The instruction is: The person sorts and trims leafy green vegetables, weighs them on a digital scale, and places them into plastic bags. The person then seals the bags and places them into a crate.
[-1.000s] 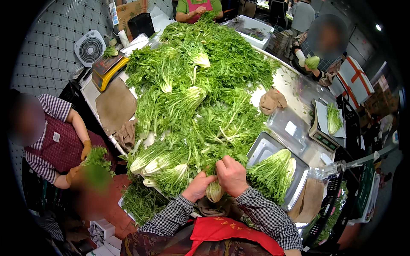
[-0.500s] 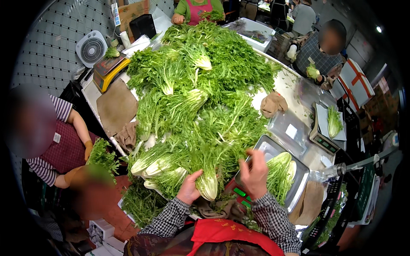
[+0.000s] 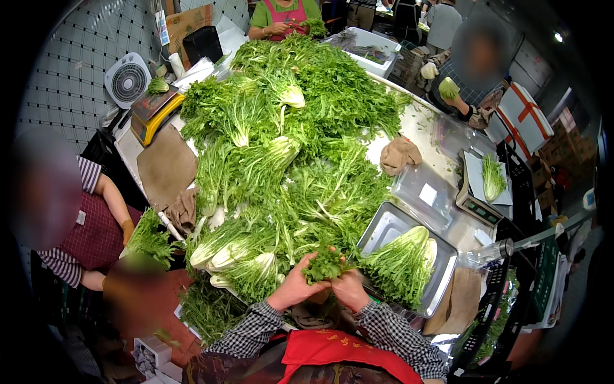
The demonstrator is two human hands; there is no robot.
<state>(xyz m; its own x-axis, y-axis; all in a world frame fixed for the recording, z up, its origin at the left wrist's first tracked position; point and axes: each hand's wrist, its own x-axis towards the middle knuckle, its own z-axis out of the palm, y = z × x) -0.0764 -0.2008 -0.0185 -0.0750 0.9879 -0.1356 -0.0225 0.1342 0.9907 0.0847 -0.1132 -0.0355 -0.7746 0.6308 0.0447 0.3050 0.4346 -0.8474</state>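
Close in front of me, both hands hold a bunch of leafy greens (image 3: 325, 265), its frilly leaf tips pointing up and away. My left hand (image 3: 299, 286) is closed round its left side, and my right hand (image 3: 350, 289) grips the right side. Its pale base is hidden behind my hands. To the right, a metal tray (image 3: 448, 281) carries trimmed heads of greens (image 3: 403, 259) with pale bases. Left of my hands lie several more pale-based heads (image 3: 230, 256). Beyond spreads a large heap of greens (image 3: 307, 128).
A yellow scale (image 3: 153, 121) stands far left, another scale (image 3: 483, 185) at right. Brown cloths (image 3: 400, 155) and a clear plastic sheet (image 3: 422, 192) lie on the table. Co-workers stand at left, at the far end and far right. A clear cylinder (image 3: 489, 253) lies near the right edge.
My right hand has come left from beside the tray and joined the left on the bunch. The bunch has turned from base toward me to leaf tips upward.
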